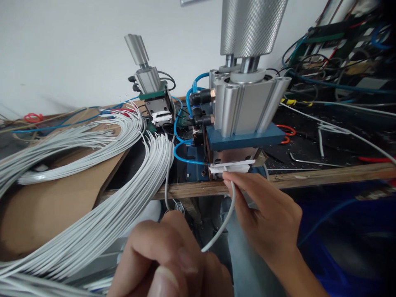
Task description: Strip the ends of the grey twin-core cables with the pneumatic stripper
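Head: blue tube between cables and press.

At centre right, the pneumatic press blocked reaches toward the wall; blue air tubes narrowed the gap between it and the white cable bundle at left. Lower centre, room lay between left hand and right hand, crossed by a white cable. Tangled hoses apparently obstructed the dim upper right.
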Tool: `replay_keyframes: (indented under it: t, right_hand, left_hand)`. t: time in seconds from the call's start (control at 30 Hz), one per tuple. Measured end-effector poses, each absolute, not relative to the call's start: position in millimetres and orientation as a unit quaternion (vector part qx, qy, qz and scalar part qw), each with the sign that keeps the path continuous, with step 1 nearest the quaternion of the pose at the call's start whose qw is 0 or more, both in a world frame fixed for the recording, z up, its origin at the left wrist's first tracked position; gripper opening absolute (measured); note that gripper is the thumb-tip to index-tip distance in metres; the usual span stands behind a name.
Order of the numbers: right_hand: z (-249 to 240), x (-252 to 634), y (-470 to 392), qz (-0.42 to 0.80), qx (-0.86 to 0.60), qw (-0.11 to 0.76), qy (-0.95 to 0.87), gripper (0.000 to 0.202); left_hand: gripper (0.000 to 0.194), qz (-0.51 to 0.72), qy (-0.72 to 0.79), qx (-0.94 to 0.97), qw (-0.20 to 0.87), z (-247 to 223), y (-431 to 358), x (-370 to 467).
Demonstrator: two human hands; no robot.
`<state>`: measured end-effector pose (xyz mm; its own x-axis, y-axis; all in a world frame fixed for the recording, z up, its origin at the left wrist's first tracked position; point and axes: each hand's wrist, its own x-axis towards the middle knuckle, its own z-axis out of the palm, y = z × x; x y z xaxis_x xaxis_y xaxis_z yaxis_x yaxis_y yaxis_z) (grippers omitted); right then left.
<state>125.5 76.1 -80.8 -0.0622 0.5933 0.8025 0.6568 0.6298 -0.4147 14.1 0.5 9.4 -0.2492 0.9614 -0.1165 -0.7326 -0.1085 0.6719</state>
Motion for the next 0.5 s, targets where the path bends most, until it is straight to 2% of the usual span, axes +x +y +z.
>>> replay_keyframes:
  t: [0.27,0.5]
  right_hand:
    - [-85,125,78,-0.029,-0.43,0.531,-0.729,0.023]
    - [-87,125,78,-0.036,-0.424,0.54,-0.726,0.024]
  left_hand:
    - [0.025,0.701,0.37,0.213,0.571,4,-1,15]
    - [0.016,0.681,0.354,0.249,0.59,-6,-1,9]
